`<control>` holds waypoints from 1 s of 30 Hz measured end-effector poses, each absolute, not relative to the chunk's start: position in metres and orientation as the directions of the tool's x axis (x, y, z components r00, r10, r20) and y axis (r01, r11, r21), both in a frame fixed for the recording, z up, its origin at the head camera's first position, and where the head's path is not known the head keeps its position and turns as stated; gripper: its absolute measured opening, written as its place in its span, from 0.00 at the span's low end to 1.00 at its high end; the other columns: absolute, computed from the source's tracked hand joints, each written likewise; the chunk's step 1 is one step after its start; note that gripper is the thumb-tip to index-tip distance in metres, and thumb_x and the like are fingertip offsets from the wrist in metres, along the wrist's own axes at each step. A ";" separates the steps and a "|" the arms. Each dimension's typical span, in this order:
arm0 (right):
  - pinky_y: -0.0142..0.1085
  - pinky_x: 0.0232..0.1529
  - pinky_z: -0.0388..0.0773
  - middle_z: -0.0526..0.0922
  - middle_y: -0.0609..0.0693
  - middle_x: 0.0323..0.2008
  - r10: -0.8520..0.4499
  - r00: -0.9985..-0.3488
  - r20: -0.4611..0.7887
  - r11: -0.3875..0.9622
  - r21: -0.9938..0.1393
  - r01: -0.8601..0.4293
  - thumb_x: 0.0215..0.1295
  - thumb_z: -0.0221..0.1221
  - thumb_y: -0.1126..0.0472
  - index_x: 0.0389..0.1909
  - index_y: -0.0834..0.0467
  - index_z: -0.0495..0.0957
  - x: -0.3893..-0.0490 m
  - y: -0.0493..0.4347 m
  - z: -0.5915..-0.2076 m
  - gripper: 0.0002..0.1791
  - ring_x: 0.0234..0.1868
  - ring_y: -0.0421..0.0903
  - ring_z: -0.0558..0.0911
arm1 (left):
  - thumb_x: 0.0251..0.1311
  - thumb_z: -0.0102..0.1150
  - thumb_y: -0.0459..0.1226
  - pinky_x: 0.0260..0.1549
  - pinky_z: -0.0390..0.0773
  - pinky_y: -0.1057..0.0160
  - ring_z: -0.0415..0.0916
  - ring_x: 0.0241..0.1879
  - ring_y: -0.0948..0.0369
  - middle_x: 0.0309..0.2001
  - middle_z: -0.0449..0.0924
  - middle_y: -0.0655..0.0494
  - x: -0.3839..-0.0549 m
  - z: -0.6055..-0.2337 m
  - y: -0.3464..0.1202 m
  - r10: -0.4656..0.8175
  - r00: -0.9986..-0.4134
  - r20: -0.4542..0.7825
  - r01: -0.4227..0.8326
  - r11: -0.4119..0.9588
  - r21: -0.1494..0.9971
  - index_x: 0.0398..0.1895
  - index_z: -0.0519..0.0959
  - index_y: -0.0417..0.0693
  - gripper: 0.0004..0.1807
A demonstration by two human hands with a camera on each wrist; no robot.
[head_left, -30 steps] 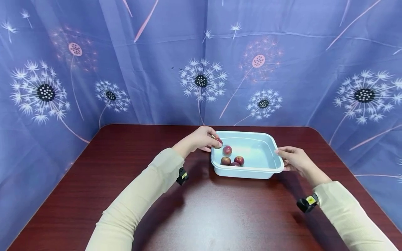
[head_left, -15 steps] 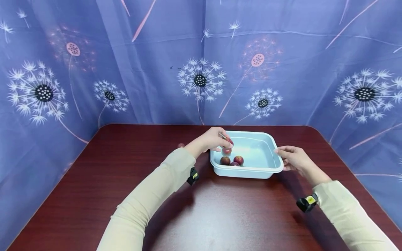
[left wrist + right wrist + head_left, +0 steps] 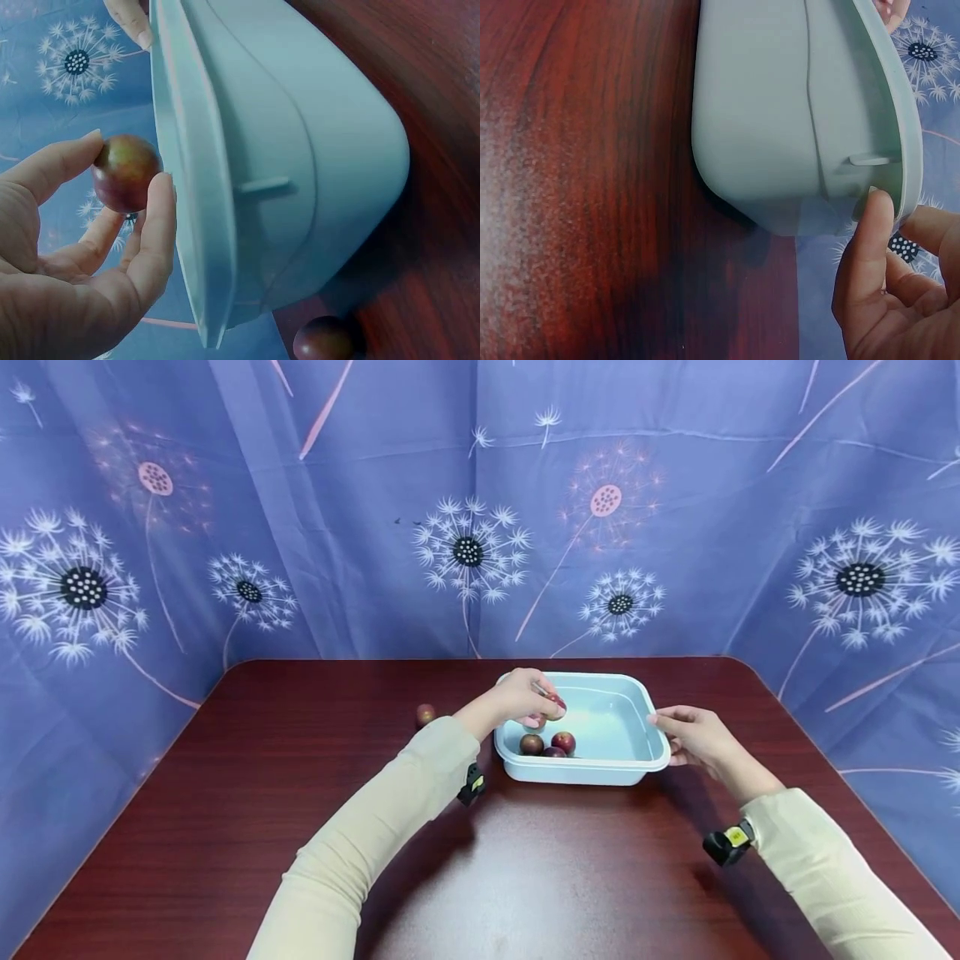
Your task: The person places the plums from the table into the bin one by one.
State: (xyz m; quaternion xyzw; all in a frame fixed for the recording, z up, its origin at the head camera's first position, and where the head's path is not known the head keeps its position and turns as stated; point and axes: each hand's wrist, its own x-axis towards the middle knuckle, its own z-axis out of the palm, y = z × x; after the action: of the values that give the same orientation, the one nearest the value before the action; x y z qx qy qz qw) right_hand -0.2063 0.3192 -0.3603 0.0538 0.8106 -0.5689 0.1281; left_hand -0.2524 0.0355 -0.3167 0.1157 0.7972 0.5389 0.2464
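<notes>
A plum [image 3: 556,706] is pinched between the thumb and fingers of my left hand [image 3: 517,697], above the left part of a pale blue plastic basin [image 3: 585,774]. In the left wrist view the plum [image 3: 126,174] shows reddish with a greenish patch, beside the basin's rim [image 3: 206,225]. Several plums [image 3: 532,744] lie inside at the near left; one is partly hidden by my left hand. My right hand [image 3: 697,737] grips the basin's right rim, its thumb [image 3: 866,247] and fingers on either side of the edge in the right wrist view.
One loose plum [image 3: 425,715] lies on the dark red wooden table [image 3: 300,760], left of the basin and behind my left forearm. A blue curtain [image 3: 360,527] with dandelion prints hangs beyond the table's back edge and along both sides.
My left hand has carried the plum rightward from the basin's left rim to over its inside. The loose plum on the table has come into view. My right hand keeps its grip.
</notes>
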 end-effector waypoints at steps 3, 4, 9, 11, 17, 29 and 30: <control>0.32 0.25 0.81 0.78 0.42 0.22 -0.057 -0.961 -0.271 0.337 -0.911 0.236 0.70 0.53 0.56 0.60 0.73 0.62 -0.207 0.319 -0.360 0.28 0.21 0.35 0.78 | 0.54 0.66 0.32 0.47 0.80 0.53 0.71 0.27 0.58 0.35 0.75 0.51 -0.253 -0.319 0.038 0.453 -0.849 -0.272 -0.078 0.402 0.912 0.48 0.73 0.39 0.19; 0.32 0.25 0.81 0.78 0.42 0.22 -0.057 -0.961 -0.269 0.335 -0.912 0.236 0.70 0.53 0.56 0.60 0.73 0.62 -0.207 0.319 -0.360 0.28 0.21 0.35 0.78 | 0.54 0.66 0.33 0.46 0.81 0.55 0.71 0.27 0.59 0.35 0.75 0.51 -0.254 -0.320 0.040 0.454 -0.849 -0.271 -0.072 0.408 0.910 0.48 0.73 0.39 0.19; 0.32 0.24 0.81 0.78 0.42 0.22 -0.048 -0.962 -0.268 0.336 -0.912 0.237 0.70 0.53 0.56 0.59 0.73 0.62 -0.205 0.319 -0.361 0.28 0.21 0.35 0.78 | 0.55 0.65 0.33 0.45 0.81 0.56 0.74 0.34 0.57 0.38 0.77 0.50 -0.254 -0.328 0.045 0.476 -0.843 -0.253 -0.050 0.399 0.916 0.48 0.73 0.39 0.18; 0.32 0.24 0.81 0.78 0.42 0.22 -0.042 -0.962 -0.269 0.342 -0.909 0.239 0.70 0.53 0.56 0.60 0.73 0.62 -0.205 0.318 -0.360 0.28 0.20 0.35 0.77 | 0.55 0.64 0.33 0.45 0.81 0.56 0.75 0.38 0.57 0.40 0.77 0.48 -0.254 -0.331 0.047 0.484 -0.841 -0.241 -0.037 0.393 0.919 0.48 0.73 0.38 0.18; 0.32 0.24 0.81 0.77 0.42 0.22 -0.035 -0.962 -0.271 0.350 -0.905 0.242 0.70 0.53 0.55 0.62 0.72 0.61 -0.205 0.317 -0.361 0.30 0.21 0.35 0.77 | 0.55 0.65 0.35 0.44 0.81 0.57 0.77 0.41 0.57 0.43 0.78 0.46 -0.257 -0.342 0.053 0.456 -0.864 -0.213 -0.015 0.400 0.916 0.46 0.75 0.38 0.17; 0.32 0.24 0.81 0.78 0.42 0.22 -0.030 -0.966 -0.258 0.347 -0.909 0.232 0.70 0.53 0.55 0.60 0.74 0.62 -0.203 0.315 -0.358 0.29 0.21 0.36 0.78 | 0.54 0.66 0.33 0.42 0.82 0.57 0.78 0.38 0.56 0.45 0.79 0.43 -0.266 -0.360 0.058 0.400 -0.900 -0.172 -0.003 0.389 0.921 0.48 0.76 0.37 0.18; 0.32 0.24 0.81 0.78 0.42 0.22 -0.030 -0.966 -0.256 0.347 -0.909 0.230 0.70 0.53 0.56 0.60 0.74 0.62 -0.203 0.315 -0.358 0.29 0.21 0.36 0.78 | 0.54 0.66 0.33 0.42 0.82 0.57 0.78 0.38 0.56 0.46 0.79 0.42 -0.267 -0.361 0.058 0.399 -0.902 -0.165 0.007 0.395 0.919 0.47 0.77 0.37 0.18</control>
State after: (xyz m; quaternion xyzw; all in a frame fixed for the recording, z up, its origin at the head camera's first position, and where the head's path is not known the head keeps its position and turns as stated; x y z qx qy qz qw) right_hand -0.2030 0.3155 -0.3583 0.0616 0.8127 -0.5679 0.1147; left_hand -0.2667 0.0584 -0.3612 0.1244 0.8148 0.5358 0.1829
